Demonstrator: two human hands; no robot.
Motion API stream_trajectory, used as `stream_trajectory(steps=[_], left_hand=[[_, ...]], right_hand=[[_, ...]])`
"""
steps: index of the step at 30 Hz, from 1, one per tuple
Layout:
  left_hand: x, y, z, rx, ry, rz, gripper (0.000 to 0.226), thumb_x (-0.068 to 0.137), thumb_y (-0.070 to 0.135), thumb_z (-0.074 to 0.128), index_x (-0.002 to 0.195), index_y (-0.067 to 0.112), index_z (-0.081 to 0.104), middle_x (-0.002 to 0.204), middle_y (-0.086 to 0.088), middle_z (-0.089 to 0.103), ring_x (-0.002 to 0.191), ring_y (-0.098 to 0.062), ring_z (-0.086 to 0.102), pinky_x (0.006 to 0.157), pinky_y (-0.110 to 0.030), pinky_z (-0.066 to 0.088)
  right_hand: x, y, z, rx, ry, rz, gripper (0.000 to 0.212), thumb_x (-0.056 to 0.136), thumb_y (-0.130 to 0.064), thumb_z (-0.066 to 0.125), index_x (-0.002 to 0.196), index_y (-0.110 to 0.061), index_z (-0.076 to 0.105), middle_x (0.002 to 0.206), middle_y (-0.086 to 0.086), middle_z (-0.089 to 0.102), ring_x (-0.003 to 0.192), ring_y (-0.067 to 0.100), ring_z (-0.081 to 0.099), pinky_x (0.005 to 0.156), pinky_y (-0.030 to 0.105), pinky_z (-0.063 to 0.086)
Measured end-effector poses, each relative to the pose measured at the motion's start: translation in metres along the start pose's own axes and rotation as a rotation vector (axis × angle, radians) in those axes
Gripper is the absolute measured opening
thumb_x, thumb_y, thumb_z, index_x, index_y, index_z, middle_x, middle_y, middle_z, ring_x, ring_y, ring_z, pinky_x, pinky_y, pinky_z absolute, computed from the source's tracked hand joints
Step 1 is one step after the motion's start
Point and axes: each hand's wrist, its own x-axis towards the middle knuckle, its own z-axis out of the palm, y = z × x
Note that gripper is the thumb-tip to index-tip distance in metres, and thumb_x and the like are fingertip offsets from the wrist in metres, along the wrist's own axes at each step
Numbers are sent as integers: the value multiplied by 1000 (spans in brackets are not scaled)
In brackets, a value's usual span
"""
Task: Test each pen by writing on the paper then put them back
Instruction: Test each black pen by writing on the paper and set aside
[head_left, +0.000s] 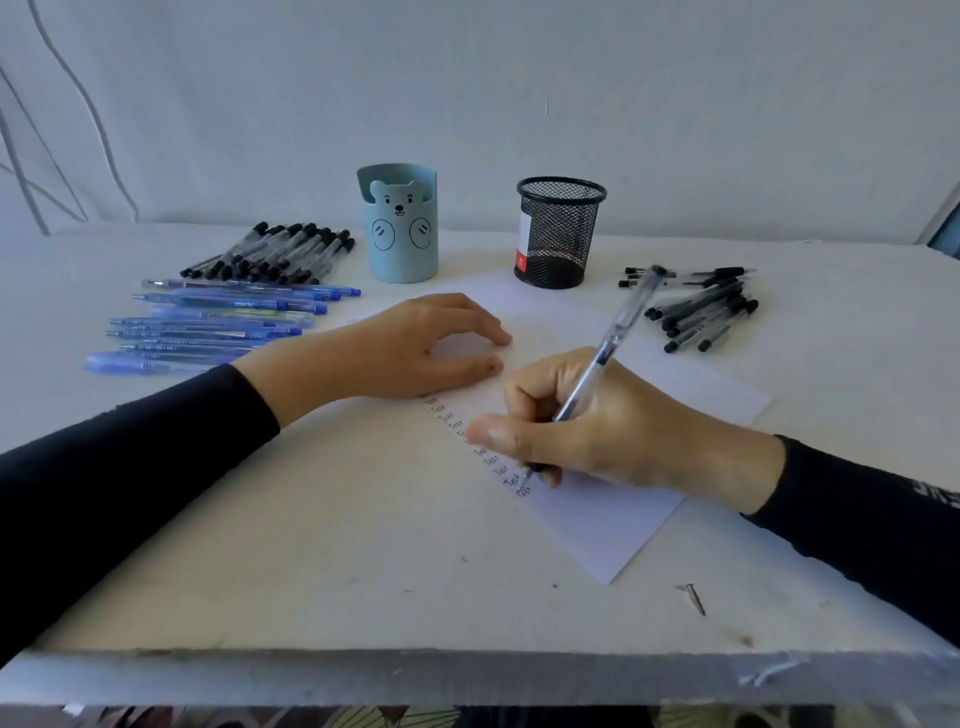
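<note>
- While the right hand (597, 428) grips a clear pen (618, 332), its tip touches the paper (613, 535) under that hand.
- Left hand (410, 348) rests on the paper, fingers relaxed, just beyond the right.

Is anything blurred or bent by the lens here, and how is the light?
Head view: the top of the pen in the right hand is blurred; the table edges bow from the wide lens; the light is soft and bluish, with faint shadows.
</note>
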Motion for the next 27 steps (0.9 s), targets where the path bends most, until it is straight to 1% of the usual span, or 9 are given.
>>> stream_trajectory(steps=[3,5,9,11,13,17,19,23,27], left_hand=[[0,2,0,2,-11,-29,54,82,62,48,125,32,62,130,11,55,121,-2,50,106,-17,33],[1,2,-1,6,-25,-36,56,81,63,46,126,32,62,130,12,55,120,-2,50,106,-18,35],[0,3,-1,17,-32,-30,53,86,65,48,126,33,61,131,11,54,121,-3,50,105,-19,35],[0,4,-1,12,-37,-37,56,83,65,46,126,32,61,132,10,54,121,-4,50,107,-20,34],[0,6,-1,10,-42,-42,58,81,64,45,126,31,61,132,10,54,122,-5,50,108,-22,34],[0,6,-2,20,-57,-47,51,85,59,48,126,31,61,132,10,54,122,-5,50,109,-23,34],[0,7,-2,17,-54,-46,51,85,59,48,126,31,61,131,9,55,122,-6,50,108,-25,35],[0,7,-2,21,-57,-49,55,83,61,46,127,30,60,131,10,54,121,-4,49,106,-20,34],[0,7,-2,23,-62,-55,55,83,62,46,127,32,60,132,11,54,122,-4,49,108,-23,35]], right_hand=[[0,4,5,-54,62,12,48,90,-7,66,55,-5,33,48,2,34,43,9,31,44,17,29],[1,4,6,-64,76,35,48,87,-2,66,55,-8,31,48,-2,30,42,6,27,44,14,26],[-1,4,5,-30,74,59,45,86,0,66,56,0,33,48,7,37,38,5,32,41,13,29],[-2,4,5,-24,69,64,44,87,-2,66,56,1,35,47,10,40,36,5,36,39,14,30],[-2,3,6,-28,64,68,44,87,-3,66,54,-2,36,45,9,42,36,7,37,38,15,31],[-3,0,5,-34,36,88,45,86,-3,66,53,-6,36,43,4,43,35,9,36,39,15,31],[-3,0,5,-42,36,82,45,86,-3,66,52,-8,36,43,1,42,35,10,36,39,16,31],[-1,2,5,-38,57,70,47,86,-2,65,52,-8,33,44,2,40,37,12,38,39,18,32],[0,3,5,-46,37,75,47,86,-3,66,51,-10,35,43,0,39,39,14,41,40,20,34]])
